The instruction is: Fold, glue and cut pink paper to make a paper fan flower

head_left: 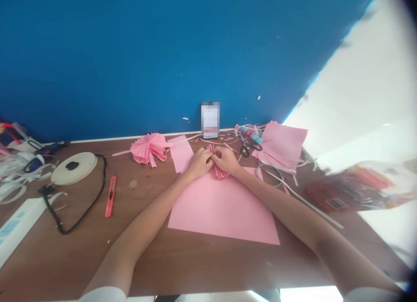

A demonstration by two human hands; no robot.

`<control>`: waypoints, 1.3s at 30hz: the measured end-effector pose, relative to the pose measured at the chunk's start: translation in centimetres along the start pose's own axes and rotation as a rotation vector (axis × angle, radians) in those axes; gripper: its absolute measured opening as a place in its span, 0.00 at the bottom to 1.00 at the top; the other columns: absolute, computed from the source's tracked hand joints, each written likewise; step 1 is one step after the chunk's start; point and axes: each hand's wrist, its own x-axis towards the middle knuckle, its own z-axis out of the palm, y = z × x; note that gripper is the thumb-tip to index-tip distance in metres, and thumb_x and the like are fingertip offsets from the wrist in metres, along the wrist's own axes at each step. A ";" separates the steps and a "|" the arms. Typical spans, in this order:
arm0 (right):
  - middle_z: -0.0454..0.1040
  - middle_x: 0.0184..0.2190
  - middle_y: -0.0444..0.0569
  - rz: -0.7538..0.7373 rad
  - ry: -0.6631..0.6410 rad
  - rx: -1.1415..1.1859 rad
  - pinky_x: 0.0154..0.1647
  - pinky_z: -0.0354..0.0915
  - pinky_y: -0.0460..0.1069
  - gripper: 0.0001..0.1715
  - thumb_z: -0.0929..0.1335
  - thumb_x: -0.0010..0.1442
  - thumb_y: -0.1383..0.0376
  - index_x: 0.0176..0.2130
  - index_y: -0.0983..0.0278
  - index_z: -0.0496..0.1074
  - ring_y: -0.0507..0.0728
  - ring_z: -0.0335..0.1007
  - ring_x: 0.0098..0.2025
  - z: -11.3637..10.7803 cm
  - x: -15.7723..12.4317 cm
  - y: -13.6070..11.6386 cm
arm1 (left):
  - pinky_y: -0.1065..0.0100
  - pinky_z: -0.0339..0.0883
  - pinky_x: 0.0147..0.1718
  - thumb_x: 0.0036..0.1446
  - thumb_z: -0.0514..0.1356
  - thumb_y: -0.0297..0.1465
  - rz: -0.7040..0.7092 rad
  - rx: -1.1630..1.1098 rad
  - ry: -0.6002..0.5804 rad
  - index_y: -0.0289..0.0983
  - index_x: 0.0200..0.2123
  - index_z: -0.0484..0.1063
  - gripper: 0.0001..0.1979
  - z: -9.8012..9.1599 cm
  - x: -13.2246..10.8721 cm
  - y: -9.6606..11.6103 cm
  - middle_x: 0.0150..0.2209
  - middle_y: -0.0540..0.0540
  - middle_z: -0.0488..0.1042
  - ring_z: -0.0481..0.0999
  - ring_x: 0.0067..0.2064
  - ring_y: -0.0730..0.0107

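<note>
My left hand (201, 162) and my right hand (225, 159) meet over a pleated strip of pink paper (220, 173), pinching it at its middle. Its folds fan out a little below my fingers, and a short end shows above them. Both hands have curled fingers that hide the middle of the strip. Beneath them lies a large flat pink sheet (224, 211). A smaller pink piece (181, 151) is beside my left hand. Farther left rests a finished-looking pleated pink paper rosette (149, 148).
A phone (210, 119) leans on the blue wall. Scissors (247, 148) and stacked pink sheets (282, 143) are at right, near a plastic bag (355, 189). At left are a red utility knife (111, 195), a round white disc (74, 168), a black cable (97, 198) and a power strip (21, 228).
</note>
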 end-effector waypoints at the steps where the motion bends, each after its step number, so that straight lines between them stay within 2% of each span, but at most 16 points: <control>1: 0.64 0.18 0.42 0.006 0.005 -0.002 0.26 0.51 0.46 0.07 0.62 0.50 0.66 0.22 0.63 0.59 0.51 0.58 0.23 0.0 0.0 0.0 | 0.63 0.62 0.40 0.57 0.51 0.26 0.001 -0.001 -0.001 0.38 0.32 0.70 0.08 0.0 0.0 0.0 0.35 0.46 0.73 0.65 0.38 0.64; 7: 0.64 0.19 0.43 0.065 -0.003 -0.008 0.27 0.53 0.46 0.07 0.62 0.50 0.65 0.22 0.62 0.59 0.52 0.58 0.23 0.1 -0.1 -0.2 | 0.64 0.62 0.39 0.57 0.51 0.26 0.005 -0.026 -0.014 0.38 0.28 0.67 0.08 -0.1 0.0 -0.3 0.32 0.47 0.72 0.64 0.38 0.65; 15: 0.64 0.18 0.43 0.112 0.043 -0.009 0.27 0.54 0.47 0.08 0.63 0.49 0.64 0.21 0.62 0.58 0.52 0.58 0.23 0.1 0.0 -0.5 | 0.64 0.61 0.39 0.57 0.51 0.26 0.003 -0.058 -0.005 0.38 0.27 0.66 0.08 0.0 -0.1 -0.2 0.31 0.48 0.71 0.64 0.38 0.65; 20: 0.65 0.21 0.42 0.121 0.064 0.116 0.29 0.57 0.46 0.07 0.61 0.51 0.65 0.23 0.63 0.62 0.51 0.59 0.24 -0.3 0.3 -0.3 | 0.64 0.61 0.39 0.57 0.49 0.26 -0.082 -0.100 0.087 0.38 0.26 0.62 0.08 0.0 0.0 -0.6 0.32 0.47 0.69 0.65 0.37 0.67; 25: 0.66 0.21 0.43 0.185 0.096 0.154 0.27 0.58 0.45 0.06 0.60 0.52 0.64 0.25 0.62 0.62 0.52 0.61 0.25 -0.5 0.4 0.0 | 0.67 0.61 0.37 0.58 0.49 0.29 -0.156 -0.277 0.135 0.38 0.27 0.61 0.08 -0.2 0.1 -1.0 0.30 0.50 0.68 0.67 0.35 0.70; 29: 0.66 0.21 0.43 0.249 0.076 0.231 0.24 0.60 0.46 0.06 0.59 0.54 0.62 0.28 0.61 0.61 0.52 0.62 0.22 -0.3 0.2 0.0 | 0.70 0.60 0.33 0.60 0.49 0.32 -0.223 -0.334 0.171 0.38 0.28 0.61 0.08 -0.4 -0.2 -0.6 0.28 0.51 0.67 0.67 0.32 0.72; 33: 0.68 0.22 0.42 0.277 0.146 0.254 0.25 0.62 0.46 0.09 0.59 0.56 0.60 0.36 0.61 0.62 0.53 0.64 0.21 -0.1 0.0 -0.1 | 0.70 0.60 0.32 0.61 0.48 0.34 -0.242 -0.348 0.178 0.38 0.30 0.61 0.08 -0.5 -0.4 -0.2 0.27 0.51 0.67 0.67 0.30 0.73; 36: 0.70 0.24 0.43 0.274 0.159 0.190 0.29 0.63 0.48 0.13 0.58 0.56 0.63 0.43 0.60 0.60 0.54 0.66 0.24 -0.4 -0.1 -0.2 | 0.69 0.60 0.32 0.61 0.49 0.33 -0.242 -0.337 0.199 0.39 0.33 0.61 0.06 -0.5 -0.5 -0.1 0.27 0.51 0.68 0.68 0.30 0.73; 39: 0.73 0.29 0.47 0.263 0.116 0.034 0.35 0.63 0.51 0.19 0.59 0.56 0.65 0.48 0.61 0.58 0.58 0.69 0.30 -1.1 0.0 -0.7 | 0.68 0.62 0.34 0.60 0.49 0.32 -0.265 -0.298 0.274 0.40 0.39 0.61 0.05 -0.4 -0.5 -0.1 0.30 0.50 0.70 0.70 0.32 0.71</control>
